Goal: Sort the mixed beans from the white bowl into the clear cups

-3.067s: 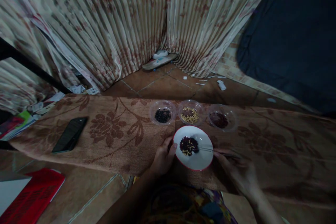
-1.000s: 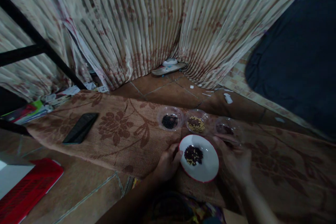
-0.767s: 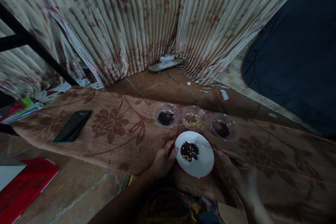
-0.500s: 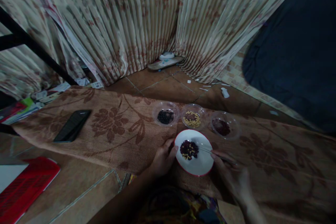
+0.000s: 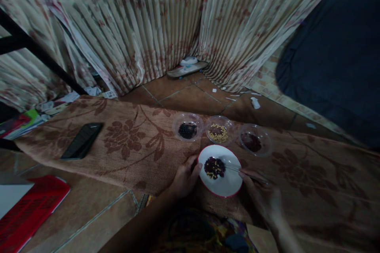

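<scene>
A white bowl with a red rim sits near the front edge of the cloth, holding a mixed heap of dark and yellow beans. My left hand grips its left rim, thumb on the edge. My right hand, a little blurred, is closed on thin metal chopsticks whose tips reach the right side of the heap. Just beyond the bowl stand three clear plastic bowls: one of black beans, one of yellow beans, one of dark red beans.
A brown flowered cloth covers the long table. On its left part lies a black phone. Beyond are striped curtains, a skateboard and paper scraps on the tiled floor. A red bag is at lower left.
My right hand and the chopsticks have shifted very slightly at the heap, and the beans lie a little differently. My left hand keeps its hold on the rim.
</scene>
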### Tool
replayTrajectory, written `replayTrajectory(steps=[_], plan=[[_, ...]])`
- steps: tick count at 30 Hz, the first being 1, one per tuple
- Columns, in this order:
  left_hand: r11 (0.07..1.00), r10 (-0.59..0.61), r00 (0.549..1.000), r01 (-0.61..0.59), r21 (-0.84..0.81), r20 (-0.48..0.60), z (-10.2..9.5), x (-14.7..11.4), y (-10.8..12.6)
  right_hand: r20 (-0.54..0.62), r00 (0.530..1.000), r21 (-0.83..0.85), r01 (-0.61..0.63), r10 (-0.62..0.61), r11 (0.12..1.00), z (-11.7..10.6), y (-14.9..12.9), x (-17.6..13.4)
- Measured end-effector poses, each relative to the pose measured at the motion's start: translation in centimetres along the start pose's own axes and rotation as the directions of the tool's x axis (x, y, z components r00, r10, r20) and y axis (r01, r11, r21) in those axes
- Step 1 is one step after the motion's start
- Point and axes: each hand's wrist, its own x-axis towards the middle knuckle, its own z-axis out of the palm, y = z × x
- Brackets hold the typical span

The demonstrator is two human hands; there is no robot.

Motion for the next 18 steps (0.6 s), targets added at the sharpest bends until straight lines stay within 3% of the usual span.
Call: replayTrajectory(steps=[10, 18], plan=[[1.000, 0.007, 1.000, -0.007, -0.009, -0.015, 0.08, 0.00, 0.03, -0.033, 0.999, -0.019, -0.018, 0.017, 1.000, 0.11, 0.88, 0.15], [1.000, 0.001, 1.000, -0.001, -0.011, -0.009, 0.09, -0.01, 0.02, 0.016, 1.000, -0.016, 0.004, -0.004, 1.000, -0.15, 0.62, 0.11]])
